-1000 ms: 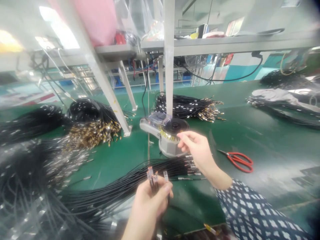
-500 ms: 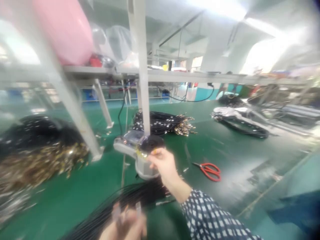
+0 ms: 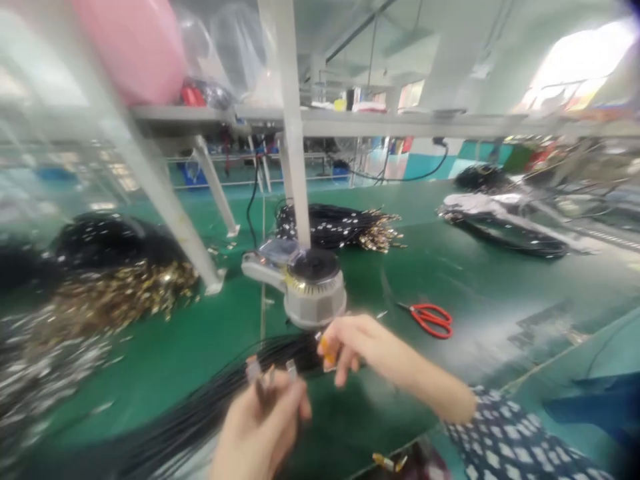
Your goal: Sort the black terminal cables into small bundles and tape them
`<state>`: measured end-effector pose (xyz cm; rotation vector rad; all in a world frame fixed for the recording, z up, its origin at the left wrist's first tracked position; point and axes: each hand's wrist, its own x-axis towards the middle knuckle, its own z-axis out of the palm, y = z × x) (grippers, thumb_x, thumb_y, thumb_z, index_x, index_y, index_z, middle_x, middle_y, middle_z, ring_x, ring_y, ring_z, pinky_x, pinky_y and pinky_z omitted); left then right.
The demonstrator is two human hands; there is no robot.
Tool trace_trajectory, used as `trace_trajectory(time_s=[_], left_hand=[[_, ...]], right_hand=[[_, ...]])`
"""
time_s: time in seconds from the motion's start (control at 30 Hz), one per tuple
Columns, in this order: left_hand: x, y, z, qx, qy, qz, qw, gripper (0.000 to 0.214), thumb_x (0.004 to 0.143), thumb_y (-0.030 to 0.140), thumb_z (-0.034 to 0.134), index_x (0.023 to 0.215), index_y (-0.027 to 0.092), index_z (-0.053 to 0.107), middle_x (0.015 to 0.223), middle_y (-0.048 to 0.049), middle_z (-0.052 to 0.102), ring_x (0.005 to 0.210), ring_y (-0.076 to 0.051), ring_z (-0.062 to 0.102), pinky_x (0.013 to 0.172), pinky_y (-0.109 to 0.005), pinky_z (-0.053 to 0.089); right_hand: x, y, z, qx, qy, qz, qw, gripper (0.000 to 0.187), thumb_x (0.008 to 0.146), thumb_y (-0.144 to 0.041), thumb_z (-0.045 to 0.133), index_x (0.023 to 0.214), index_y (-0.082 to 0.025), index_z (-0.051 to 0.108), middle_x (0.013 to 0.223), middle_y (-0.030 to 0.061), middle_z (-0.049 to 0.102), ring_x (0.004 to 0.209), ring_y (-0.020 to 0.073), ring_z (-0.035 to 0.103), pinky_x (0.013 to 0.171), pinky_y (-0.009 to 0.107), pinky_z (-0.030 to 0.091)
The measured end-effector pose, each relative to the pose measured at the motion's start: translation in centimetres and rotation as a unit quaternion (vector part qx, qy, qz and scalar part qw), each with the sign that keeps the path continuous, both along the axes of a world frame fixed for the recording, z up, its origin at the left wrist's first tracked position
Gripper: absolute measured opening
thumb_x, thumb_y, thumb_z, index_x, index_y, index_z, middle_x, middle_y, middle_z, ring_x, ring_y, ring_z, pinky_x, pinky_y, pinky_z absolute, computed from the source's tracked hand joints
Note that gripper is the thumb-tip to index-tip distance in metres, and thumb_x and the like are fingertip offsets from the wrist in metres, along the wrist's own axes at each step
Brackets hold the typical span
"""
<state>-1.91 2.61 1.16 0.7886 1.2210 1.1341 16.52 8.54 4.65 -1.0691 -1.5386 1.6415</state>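
My left hand (image 3: 263, 427) is low in the middle of the view, closed round a small bunch of black cables (image 3: 273, 383) whose silvery connector ends stick up above the fingers. My right hand (image 3: 353, 343) is just to the right of it, pinching a small yellow piece of tape (image 3: 325, 347) close to those connector ends. The sleeve on my right arm is dark with white checks. Right behind both hands stands a grey round tape dispenser (image 3: 307, 290) with a black disc on top. A long bundle of black cables (image 3: 200, 407) lies on the green table (image 3: 500, 280) under my hands.
Red-handled scissors (image 3: 430, 318) lie right of the dispenser. Heaps of black cables with gold ends (image 3: 115, 293) fill the left side, another bundle (image 3: 345, 228) lies behind the dispenser, more at far right. White shelf legs (image 3: 295, 133) stand on the table under a loaded shelf.
My right hand has come away from the dispenser's rim, down and toward my left hand, now with a yellow piece of tape between its fingers. The camera has swung during this second.
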Motion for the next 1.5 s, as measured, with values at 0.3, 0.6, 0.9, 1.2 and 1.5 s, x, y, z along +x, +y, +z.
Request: trace_trajectory(time_s=[0.3, 0.6, 0.9, 1.2, 1.5], left_hand=[[0.7, -0.8, 1.3, 0.003, -0.016, -0.02, 1.0, 0.036, 0.064, 0.035, 0.082, 0.084, 0.011, 0.065, 0.056, 0.0011, 0.058, 0.04, -0.002, 0.03, 0.041, -0.018, 0.018], [0.7, -0.7, 0.9, 0.021, 0.022, -0.023, 0.999, 0.025, 0.071, 0.032, 0.078, 0.069, 0.012, 0.064, 0.058, 0.0005, 0.055, 0.047, -0.004, 0.038, 0.043, -0.017, 0.025], [1.1, -0.6, 1.3, 0.004, -0.011, 0.008, 1.0, 0.023, 0.068, 0.028, 0.079, 0.071, 0.01, 0.064, 0.054, 0.0012, 0.055, 0.041, 0.0, 0.031, 0.039, -0.016, 0.016], [0.9, -0.9, 1.0, 0.02, -0.037, -0.039, 0.998, 0.029, 0.074, 0.027, 0.076, 0.097, 0.012, 0.065, 0.06, -0.0001, 0.059, 0.044, -0.002, 0.036, 0.042, -0.016, 0.023], [1.0, -1.1, 0.6, 0.055, -0.024, -0.043, 0.997, 0.031, 0.078, 0.023, 0.073, 0.106, 0.016, 0.062, 0.062, 0.0002, 0.063, 0.039, -0.002, 0.035, 0.037, -0.015, 0.023]], right_hand=[[0.3, -1.6, 1.0, 0.064, -0.14, 0.088, 0.984, 0.058, 0.093, -0.062, 0.034, 0.074, -0.016, 0.064, 0.076, 0.0028, 0.069, 0.048, 0.0101, 0.061, 0.056, 0.024, 0.046], [0.4, -2.7, 0.9, 0.156, -0.218, 0.083, 0.96, 0.054, 0.097, -0.055, 0.033, 0.074, -0.018, 0.065, 0.065, 0.0002, 0.066, 0.053, 0.0126, 0.062, 0.053, 0.024, 0.041], [-0.5, -3.7, -2.5, 0.051, -0.072, -0.052, 0.995, 0.038, 0.091, -0.052, 0.048, 0.106, -0.021, 0.066, 0.11, 0.0051, 0.066, 0.072, 0.0156, 0.069, 0.066, 0.027, 0.05], [-1.2, -3.9, -2.9, 0.131, -0.039, -0.17, 0.976, 0.016, 0.079, -0.03, 0.067, 0.066, -0.019, 0.067, 0.095, 0.0063, 0.067, 0.095, 0.021, 0.062, 0.082, 0.033, 0.047], [-0.7, -3.3, -1.9, 0.078, -0.005, -0.086, 0.993, 0.01, 0.073, -0.025, 0.07, 0.067, -0.018, 0.066, 0.09, 0.0038, 0.063, 0.091, 0.0193, 0.06, 0.087, 0.034, 0.044]])
